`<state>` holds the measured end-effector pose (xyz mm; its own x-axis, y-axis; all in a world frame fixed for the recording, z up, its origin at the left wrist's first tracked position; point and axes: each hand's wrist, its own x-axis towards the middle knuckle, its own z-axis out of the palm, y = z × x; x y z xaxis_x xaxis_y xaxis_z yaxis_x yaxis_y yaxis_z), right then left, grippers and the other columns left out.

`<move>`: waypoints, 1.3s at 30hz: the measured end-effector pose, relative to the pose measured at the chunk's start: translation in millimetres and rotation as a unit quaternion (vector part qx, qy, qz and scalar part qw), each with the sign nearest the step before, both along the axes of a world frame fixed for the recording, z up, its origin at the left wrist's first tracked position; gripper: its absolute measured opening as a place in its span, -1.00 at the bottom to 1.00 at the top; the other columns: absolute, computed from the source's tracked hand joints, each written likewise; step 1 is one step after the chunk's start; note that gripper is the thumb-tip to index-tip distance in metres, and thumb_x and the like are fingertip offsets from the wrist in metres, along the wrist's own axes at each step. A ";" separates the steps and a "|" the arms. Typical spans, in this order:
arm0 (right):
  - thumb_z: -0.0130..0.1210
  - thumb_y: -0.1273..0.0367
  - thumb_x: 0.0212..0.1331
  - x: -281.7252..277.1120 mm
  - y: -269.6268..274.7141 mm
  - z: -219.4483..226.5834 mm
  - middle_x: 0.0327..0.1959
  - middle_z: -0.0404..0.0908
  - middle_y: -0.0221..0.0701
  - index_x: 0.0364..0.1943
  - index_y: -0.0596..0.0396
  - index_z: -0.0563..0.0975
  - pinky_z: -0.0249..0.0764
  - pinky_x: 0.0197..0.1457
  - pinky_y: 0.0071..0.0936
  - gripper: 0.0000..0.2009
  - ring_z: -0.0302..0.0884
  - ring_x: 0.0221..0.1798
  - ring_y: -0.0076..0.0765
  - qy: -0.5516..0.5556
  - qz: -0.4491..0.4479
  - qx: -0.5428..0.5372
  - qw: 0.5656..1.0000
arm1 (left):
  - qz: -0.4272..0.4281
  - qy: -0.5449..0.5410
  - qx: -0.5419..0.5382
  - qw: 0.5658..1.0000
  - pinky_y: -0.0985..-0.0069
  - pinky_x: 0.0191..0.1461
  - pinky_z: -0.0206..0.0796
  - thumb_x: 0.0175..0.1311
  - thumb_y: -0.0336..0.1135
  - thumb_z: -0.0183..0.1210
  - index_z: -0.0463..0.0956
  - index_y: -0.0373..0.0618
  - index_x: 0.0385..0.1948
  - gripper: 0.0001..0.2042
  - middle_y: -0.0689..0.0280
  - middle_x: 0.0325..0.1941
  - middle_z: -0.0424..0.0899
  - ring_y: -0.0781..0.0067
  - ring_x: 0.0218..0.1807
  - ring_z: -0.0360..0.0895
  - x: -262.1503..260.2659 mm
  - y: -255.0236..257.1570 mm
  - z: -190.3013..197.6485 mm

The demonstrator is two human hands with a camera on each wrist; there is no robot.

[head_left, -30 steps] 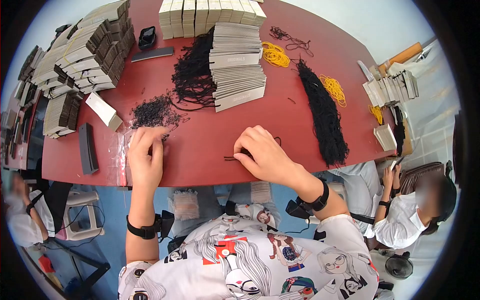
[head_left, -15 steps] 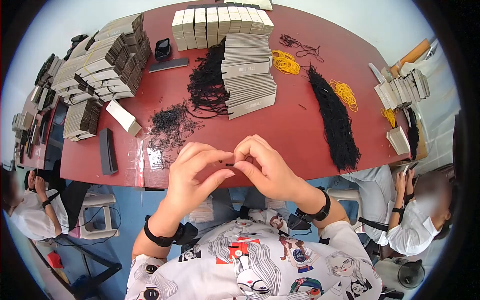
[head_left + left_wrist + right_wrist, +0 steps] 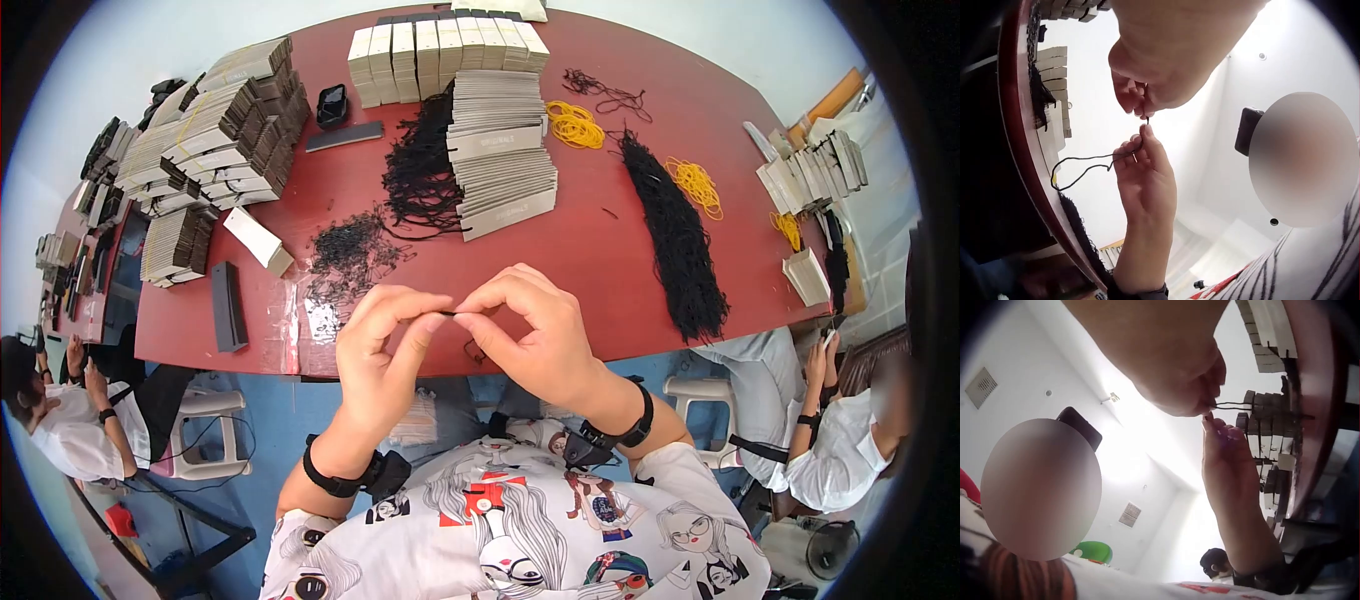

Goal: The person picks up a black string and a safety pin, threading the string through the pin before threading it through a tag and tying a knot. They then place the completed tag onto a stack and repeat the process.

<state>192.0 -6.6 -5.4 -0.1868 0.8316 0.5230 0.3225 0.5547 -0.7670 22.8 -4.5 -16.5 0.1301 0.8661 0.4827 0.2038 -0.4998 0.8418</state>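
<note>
My right hand (image 3: 535, 325) pinches a thin black cord (image 3: 1079, 159) between thumb and forefinger. In the left wrist view the cord trails from its fingers in a long loop. My left hand (image 3: 385, 345) meets it fingertip to fingertip above the table's front edge. A small dark piece (image 3: 447, 313) spans the two sets of fingertips, pinched by the left thumb and forefinger; I cannot tell whether it is a pin or the cord's end. Beyond the left hand lies a heap of small black pins (image 3: 350, 250), partly on a clear plastic bag (image 3: 292, 325).
Stacked tags (image 3: 505, 185) with black cords (image 3: 415, 165) stand mid-table, behind them a row of pale card stacks (image 3: 440, 55). Bundled cards (image 3: 235, 130) pile up left. A black cord bundle (image 3: 675, 245) and yellow rubber bands (image 3: 695, 185) lie right. People sit at both sides.
My left hand has left the pin heap and come right to meet the right hand. The fingertips have closed together over the small dark piece. The view has shifted slightly.
</note>
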 end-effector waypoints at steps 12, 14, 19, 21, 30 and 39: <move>0.16 0.48 -0.06 -12.8 -0.9 2.7 -0.52 0.53 -0.37 -0.47 0.15 0.50 0.40 -0.32 -0.49 -0.92 0.50 -0.43 -0.40 0.060 -0.024 -0.057 0.996 | 0.022 -0.052 -0.087 0.995 0.72 -0.24 0.31 0.07 -0.59 0.18 0.50 -0.25 -0.34 -0.88 0.36 -0.33 0.56 0.67 -0.32 0.47 -7.5 -0.6 -1.2; 0.16 0.48 -0.06 -15.0 -1.6 1.7 -0.53 0.53 -0.36 -0.47 0.15 0.49 0.40 -0.32 -0.50 -0.92 0.50 -0.43 -0.39 0.046 -0.028 -0.057 0.997 | 0.031 -0.066 -0.097 0.993 0.72 -0.24 0.32 0.06 -0.62 0.17 0.47 -0.24 -0.32 -0.85 0.35 -0.31 0.57 0.67 -0.30 0.48 -5.9 -2.3 0.2; 0.13 0.47 0.01 -20.4 -0.8 0.1 -0.53 0.51 -0.44 -0.48 0.20 0.46 0.36 -0.31 -0.61 -0.90 0.42 -0.42 -0.61 0.171 0.023 -0.179 0.969 | 0.077 -0.071 -0.057 0.993 0.71 -0.27 0.34 0.02 -0.64 0.18 0.44 -0.23 -0.31 -0.81 0.34 -0.34 0.56 0.68 -0.36 0.48 -0.4 -6.6 3.4; 0.13 0.47 0.02 -21.7 -0.3 -0.1 -0.52 0.51 -0.46 -0.48 0.21 0.46 0.35 -0.30 -0.63 -0.90 0.40 -0.40 -0.65 0.209 0.038 -0.216 0.953 | 0.093 -0.059 -0.034 0.993 0.70 -0.28 0.35 0.01 -0.64 0.19 0.43 -0.22 -0.32 -0.80 0.34 -0.36 0.55 0.68 -0.39 0.48 1.9 -7.8 3.6; 0.14 0.47 0.02 -28.0 -1.7 2.0 -0.52 0.53 -0.46 -0.49 0.20 0.46 0.34 -0.31 -0.63 -0.90 0.40 -0.40 -0.66 0.176 0.001 -0.149 0.973 | 0.155 0.047 0.125 0.979 0.64 -0.43 0.29 -0.10 -0.66 0.25 0.42 -0.17 -0.39 -0.75 0.32 -0.46 0.51 0.55 -0.53 0.43 2.4 -6.5 -2.5; 0.23 0.51 -0.17 -31.2 0.3 -5.4 -0.58 0.50 -0.44 -0.57 0.08 0.47 0.30 -0.36 -0.42 -0.87 0.40 -0.49 -0.32 0.040 -0.081 0.045 0.995 | 0.170 0.077 0.164 0.969 0.60 -0.48 0.25 -0.13 -0.65 0.27 0.43 -0.15 -0.41 -0.74 0.33 -0.50 0.50 0.51 -0.56 0.39 1.3 -4.9 -4.8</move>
<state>160.9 -6.3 -10.7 -0.0090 0.7964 0.6047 0.3532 0.5683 -0.7432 24.1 -9.3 -21.3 -0.0431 0.6755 0.7361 0.5135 -0.6170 0.5963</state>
